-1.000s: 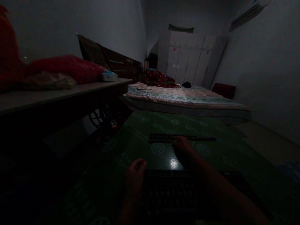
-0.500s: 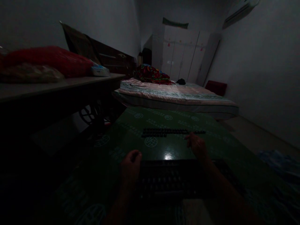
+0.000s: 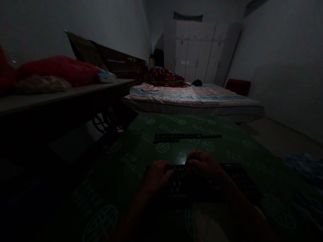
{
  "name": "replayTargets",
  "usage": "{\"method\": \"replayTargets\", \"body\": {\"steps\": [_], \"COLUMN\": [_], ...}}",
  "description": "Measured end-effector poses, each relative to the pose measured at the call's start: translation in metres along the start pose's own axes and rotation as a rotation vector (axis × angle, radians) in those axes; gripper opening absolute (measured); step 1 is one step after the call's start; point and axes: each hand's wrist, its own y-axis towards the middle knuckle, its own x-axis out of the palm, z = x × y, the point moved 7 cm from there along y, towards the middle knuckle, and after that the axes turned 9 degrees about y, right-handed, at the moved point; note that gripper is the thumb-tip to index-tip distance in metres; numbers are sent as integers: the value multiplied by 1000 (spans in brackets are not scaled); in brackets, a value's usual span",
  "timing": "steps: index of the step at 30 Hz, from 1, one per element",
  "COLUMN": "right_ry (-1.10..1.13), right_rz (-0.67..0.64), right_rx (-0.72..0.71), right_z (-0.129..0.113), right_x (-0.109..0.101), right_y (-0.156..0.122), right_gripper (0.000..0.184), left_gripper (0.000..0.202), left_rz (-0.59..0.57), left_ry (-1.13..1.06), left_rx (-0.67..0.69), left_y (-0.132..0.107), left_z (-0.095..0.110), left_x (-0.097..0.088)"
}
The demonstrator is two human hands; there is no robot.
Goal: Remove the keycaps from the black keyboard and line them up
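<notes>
A black keyboard [image 3: 179,191] lies in front of me on a green patterned table [image 3: 141,134]. Over its top-left edge curls my left hand [image 3: 158,173], fingers bent and thumb pressed to it, gripping the keyboard. My right hand [image 3: 204,164] is closed in a pinch above the upper middle of the keys. A thin wire-like tool pokes up from its fingers, mostly hidden in the dark. Farther back, loose black keycaps [image 3: 166,137] lie in rows on the table.
Beyond the table stands a bed [image 3: 196,97] with a red patterned blanket [image 3: 164,77]. On the left, a sewing-machine table [image 3: 101,88] carries a red bag [image 3: 60,69]. A pale object [image 3: 207,222] lies below the keyboard. Cloth [image 3: 302,166] is at the right.
My right hand has come back from near the keycap rows to the keyboard. My left hand has moved right onto the keyboard's upper edge. The view has shifted slightly.
</notes>
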Motion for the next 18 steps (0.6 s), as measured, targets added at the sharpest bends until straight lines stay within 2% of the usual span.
{"method": "replayTargets", "body": {"steps": [3, 6, 11, 18], "right_ry": [-99, -215, -315, -367], "right_rz": [-24, -50, -108, -127], "right_rx": [-30, -96, -119, -181], "right_z": [-5, -11, -8, -11], "right_x": [6, 12, 20, 29], "right_y": [-3, -5, -6, -7], "right_gripper": [11, 9, 12, 13], "left_gripper": [19, 25, 27, 33], "left_rz": [-83, -110, -124, -105], "left_ry": [132, 107, 1, -90], "left_rx": [125, 250, 353, 355], "left_y": [-3, -3, -1, 1], "left_z": [22, 36, 41, 40], "left_x": [1, 7, 26, 33]}}
